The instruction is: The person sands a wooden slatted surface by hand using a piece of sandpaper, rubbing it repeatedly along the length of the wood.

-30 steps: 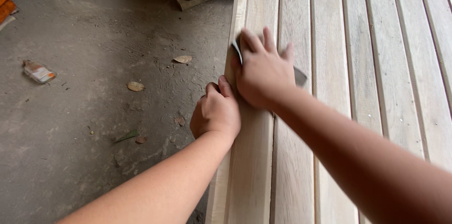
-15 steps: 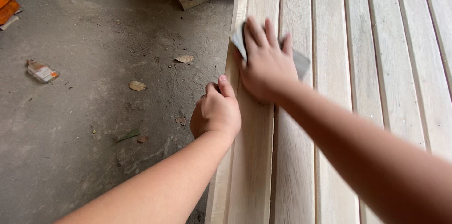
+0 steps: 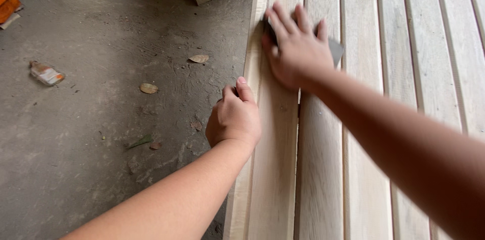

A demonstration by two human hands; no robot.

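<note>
On the concrete floor (image 3: 101, 68) at the left lie a crumpled wrapper (image 3: 45, 73) and a few dry leaves (image 3: 148, 88), unmoved; the left hand (image 3: 234, 116) stays curled over the outer edge of the slatted wooden panel (image 3: 384, 68), thumb on top, gripping the rail as it did a second ago. To its right, the right hand (image 3: 299, 48), fingers spread flat, presses a grey sheet of sandpaper (image 3: 335, 49) onto the first slats; it has slid farther up the board since a second ago, so the rubbing stroke is running away from the body.
</note>
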